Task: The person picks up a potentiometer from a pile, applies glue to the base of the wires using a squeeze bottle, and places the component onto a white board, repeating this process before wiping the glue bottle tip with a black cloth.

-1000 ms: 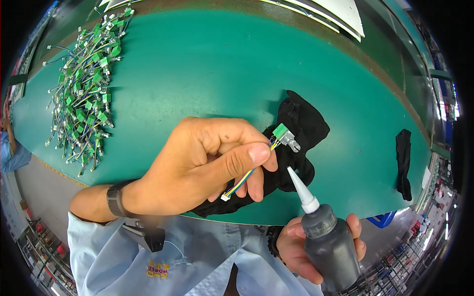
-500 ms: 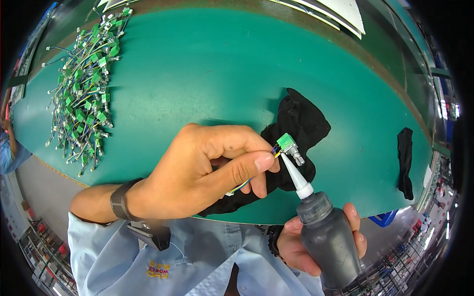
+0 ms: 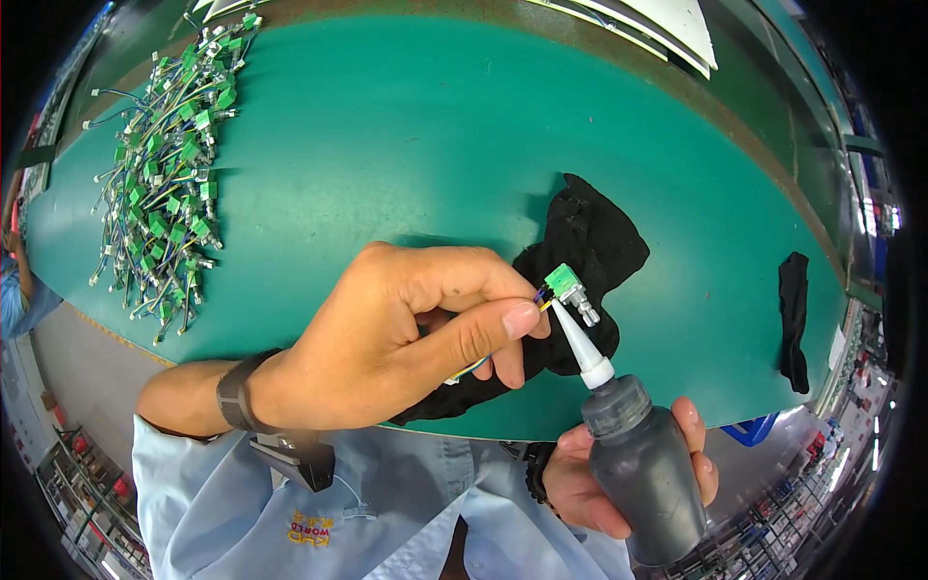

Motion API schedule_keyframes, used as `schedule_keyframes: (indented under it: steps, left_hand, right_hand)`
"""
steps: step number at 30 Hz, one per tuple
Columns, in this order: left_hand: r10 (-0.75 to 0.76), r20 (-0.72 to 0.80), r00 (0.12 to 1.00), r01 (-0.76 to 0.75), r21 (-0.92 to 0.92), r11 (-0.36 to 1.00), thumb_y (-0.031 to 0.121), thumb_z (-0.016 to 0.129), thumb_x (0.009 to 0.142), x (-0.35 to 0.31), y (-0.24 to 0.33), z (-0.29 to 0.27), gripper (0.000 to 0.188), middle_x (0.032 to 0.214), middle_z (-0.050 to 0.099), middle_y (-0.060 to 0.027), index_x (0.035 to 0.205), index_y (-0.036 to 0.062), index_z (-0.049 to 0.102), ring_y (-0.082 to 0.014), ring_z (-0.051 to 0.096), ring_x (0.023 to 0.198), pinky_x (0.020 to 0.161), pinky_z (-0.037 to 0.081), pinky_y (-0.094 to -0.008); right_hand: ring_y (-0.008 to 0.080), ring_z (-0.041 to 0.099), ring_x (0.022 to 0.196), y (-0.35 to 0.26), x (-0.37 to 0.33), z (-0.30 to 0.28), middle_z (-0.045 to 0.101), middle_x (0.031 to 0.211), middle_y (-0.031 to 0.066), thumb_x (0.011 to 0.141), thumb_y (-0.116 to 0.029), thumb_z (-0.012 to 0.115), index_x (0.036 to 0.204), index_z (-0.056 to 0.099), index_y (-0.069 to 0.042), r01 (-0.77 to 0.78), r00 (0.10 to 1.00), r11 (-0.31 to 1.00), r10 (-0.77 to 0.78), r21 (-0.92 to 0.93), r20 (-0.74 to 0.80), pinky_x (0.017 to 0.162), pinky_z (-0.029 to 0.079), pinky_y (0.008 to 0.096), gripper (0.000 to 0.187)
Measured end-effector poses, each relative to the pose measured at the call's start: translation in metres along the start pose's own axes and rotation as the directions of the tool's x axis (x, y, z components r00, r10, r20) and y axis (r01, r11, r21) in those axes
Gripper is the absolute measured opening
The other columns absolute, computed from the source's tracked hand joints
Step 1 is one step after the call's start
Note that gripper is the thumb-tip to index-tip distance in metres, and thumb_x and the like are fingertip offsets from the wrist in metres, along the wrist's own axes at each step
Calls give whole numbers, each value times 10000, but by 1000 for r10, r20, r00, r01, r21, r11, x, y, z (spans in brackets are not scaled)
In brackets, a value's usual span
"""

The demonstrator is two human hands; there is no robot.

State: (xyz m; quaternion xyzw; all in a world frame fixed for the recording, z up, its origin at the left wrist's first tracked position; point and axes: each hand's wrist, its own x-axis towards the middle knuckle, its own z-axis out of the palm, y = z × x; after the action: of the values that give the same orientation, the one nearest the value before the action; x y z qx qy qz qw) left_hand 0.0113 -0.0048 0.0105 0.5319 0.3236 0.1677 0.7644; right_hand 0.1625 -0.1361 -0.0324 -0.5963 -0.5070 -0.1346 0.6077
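My left hand pinches the wires of a small potentiometer between thumb and forefinger. The part has a green body and a silver metal shaft that points down to the right. Its thin coloured wires run back under my fingers to a small white plug. My right hand is wrapped round a dark grey squeeze bottle, tilted up to the left. The bottle's white cone nozzle has its tip at the wire end of the potentiometer; whether it touches I cannot tell.
Beneath my hands lies a crumpled black cloth on the green table. A large pile of similar wired potentiometers is at the left. Another black cloth strip lies at the right, and white panels stand beyond the far edge.
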Motion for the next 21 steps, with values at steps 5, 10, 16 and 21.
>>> schedule_keyframes:
  steps: [5,10,16,21]
  left_hand:
    - [-28,-4,1000,28,-11,1000,145,535,952,0,2,0,194,696,654,-44,941,-31,615,-44,574,638,514,399,-197]
    - [-35,-8,999,34,-25,999,144,535,952,0,3,0,192,700,654,-45,939,-30,615,-44,571,639,516,395,-196]
    - [-36,-12,999,35,-29,999,138,537,950,-1,1,1,182,702,654,-43,941,-28,610,-35,544,626,511,375,-195]
    - [-33,-15,999,33,-21,999,129,537,948,0,0,2,173,701,654,-42,945,-28,609,-29,528,619,504,359,-195]
  right_hand:
    - [305,559,861,-2,0,0,500,1124,287,969,-529,235,1265,236,55,-31,1000,998,31,59,4,709,484,336,654]
    - [308,560,865,-4,2,-3,492,1134,289,976,-503,244,1266,224,65,-52,998,999,52,-9,33,713,482,330,638]
    - [309,555,880,-6,3,-4,483,1149,288,984,-463,280,1279,208,66,-34,997,996,39,-80,59,716,479,324,610]
    - [308,551,901,-4,4,-9,474,1167,286,989,-425,311,1290,197,62,15,990,999,-8,-49,142,716,476,324,584]
